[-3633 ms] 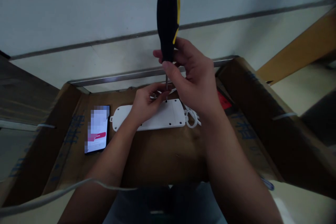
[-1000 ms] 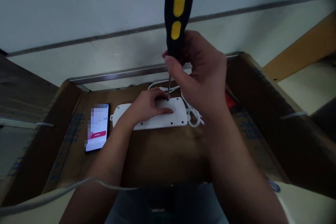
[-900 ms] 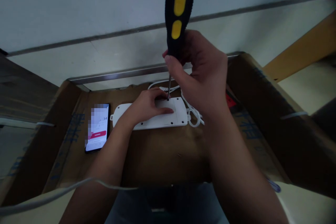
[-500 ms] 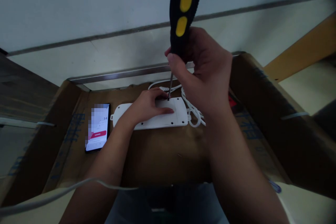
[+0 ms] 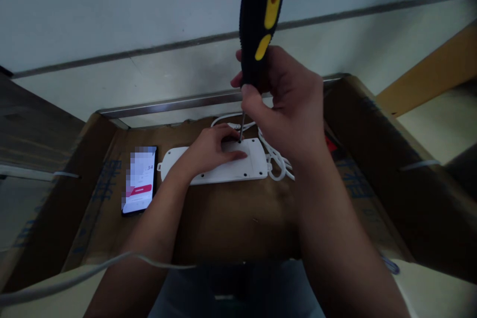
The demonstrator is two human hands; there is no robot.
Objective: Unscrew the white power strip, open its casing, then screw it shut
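Observation:
A white power strip lies face down on flattened cardboard. My left hand rests flat on its back, fingers stretched out, pressing it down. My right hand is wrapped round the lower part of a black and yellow screwdriver, which stands nearly upright. The thin shaft runs down to a screw hole near the strip's far edge, just beside my left fingertips. The strip's white cord is coiled at its right end.
A phone with a lit screen lies left of the strip. Cardboard flaps rise on the left and right. A metal rail runs behind the cardboard. A pale cable crosses the lower left.
The screwdriver handle has turned in my right hand, its yellow inlay now facing further right. My left hand went from pinching near the screw hole to lying flat on the strip.

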